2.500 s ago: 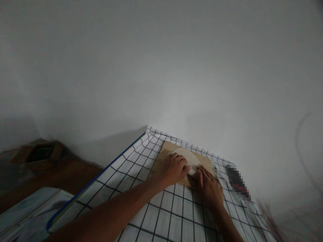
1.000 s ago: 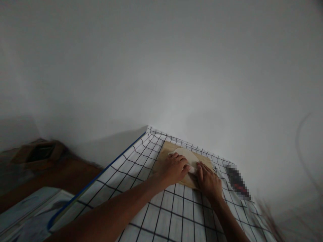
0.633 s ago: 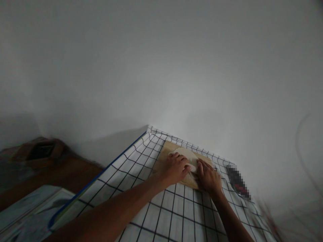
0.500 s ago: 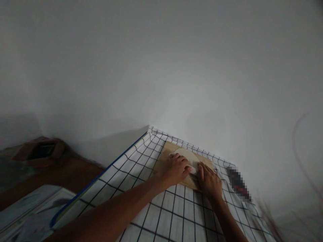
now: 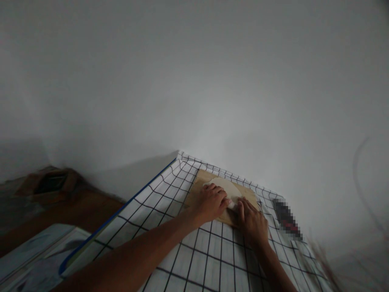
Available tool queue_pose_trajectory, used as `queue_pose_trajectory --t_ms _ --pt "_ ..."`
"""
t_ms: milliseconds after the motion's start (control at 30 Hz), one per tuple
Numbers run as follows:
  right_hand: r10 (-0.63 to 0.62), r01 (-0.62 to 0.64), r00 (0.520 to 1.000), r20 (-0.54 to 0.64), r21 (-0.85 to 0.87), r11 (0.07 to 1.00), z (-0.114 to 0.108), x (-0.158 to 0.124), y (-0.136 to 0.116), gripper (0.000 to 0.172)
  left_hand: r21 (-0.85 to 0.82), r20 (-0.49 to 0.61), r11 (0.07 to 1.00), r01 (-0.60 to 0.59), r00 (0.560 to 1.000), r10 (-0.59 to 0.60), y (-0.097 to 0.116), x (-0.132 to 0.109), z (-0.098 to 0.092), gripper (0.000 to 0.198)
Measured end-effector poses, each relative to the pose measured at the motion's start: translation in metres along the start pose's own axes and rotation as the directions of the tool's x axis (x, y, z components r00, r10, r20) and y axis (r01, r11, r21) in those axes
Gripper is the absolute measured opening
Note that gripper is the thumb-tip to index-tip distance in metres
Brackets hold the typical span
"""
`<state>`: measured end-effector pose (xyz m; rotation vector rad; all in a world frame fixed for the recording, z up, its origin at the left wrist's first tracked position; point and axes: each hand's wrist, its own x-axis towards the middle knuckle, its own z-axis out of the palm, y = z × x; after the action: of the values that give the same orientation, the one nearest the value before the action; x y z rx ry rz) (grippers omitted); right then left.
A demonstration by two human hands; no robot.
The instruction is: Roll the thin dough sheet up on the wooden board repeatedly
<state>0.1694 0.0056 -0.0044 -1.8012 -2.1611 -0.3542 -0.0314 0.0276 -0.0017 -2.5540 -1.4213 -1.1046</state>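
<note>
A flat, pale sheet of dough (image 5: 226, 186) with a rounded far edge lies on a light wooden board (image 5: 194, 194). My left hand (image 5: 212, 202) rests over the dough's near left part, fingers curled down onto it and thumb toward the middle. My right hand (image 5: 252, 217) grips the near right edge with bent fingers. Between the two thumbs a bit of the dough's near edge looks folded or bunched. Both palms and forearms hide the front of the board and part of the dough.
The board lies on a table with a white, black-gridded cloth (image 5: 209, 253), against a pale wall (image 5: 194, 81). A blurred-out dark item (image 5: 287, 219) lies at the table's right edge. At the lower left stand a brown box-like object (image 5: 50, 182) and a pale surface (image 5: 36, 251).
Both hands keep hold of the dough's near edge, with only slight finger shifts. The right hand sits very slightly lower. The view has barely moved.
</note>
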Motion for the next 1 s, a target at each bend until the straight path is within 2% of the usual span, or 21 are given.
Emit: queue_pose_trajectory --t_ms 267,433,567,767,900,1000 --pt "-0.151 0.156 0.986 0.073 -0.080 0.984 -0.004 0.026 0.011 0.045 0.011 0.009 1.000 0.008 1.000 -0.009 0.001 0.001 0.001 0.026" --pt "-0.191 0.203 0.977 0.099 -0.131 0.970 -0.003 0.029 0.013 0.043 0.017 0.004 1.000 -0.010 1.000 0.010 -0.001 0.001 0.001 0.025" --pt "-0.154 0.162 0.985 0.076 -0.110 0.981 -0.001 0.024 0.011 0.043 0.013 0.006 1.000 -0.007 1.000 0.007 0.000 0.001 -0.002 0.026" --pt "-0.018 0.018 1.000 -0.011 -0.019 1.000 0.004 0.007 0.004 0.047 0.005 -0.001 1.000 -0.012 1.000 0.012 0.002 0.001 -0.003 0.029" --pt "-0.049 0.049 0.998 0.029 0.002 0.999 0.000 -0.004 0.000 0.048 0.014 -0.003 1.000 -0.012 1.000 0.012 0.002 0.000 -0.003 0.029" --pt "-0.026 0.025 0.999 0.021 0.017 1.000 -0.002 -0.007 -0.002 0.049 0.016 0.005 1.000 -0.013 1.000 0.013 0.002 0.000 -0.003 0.029"
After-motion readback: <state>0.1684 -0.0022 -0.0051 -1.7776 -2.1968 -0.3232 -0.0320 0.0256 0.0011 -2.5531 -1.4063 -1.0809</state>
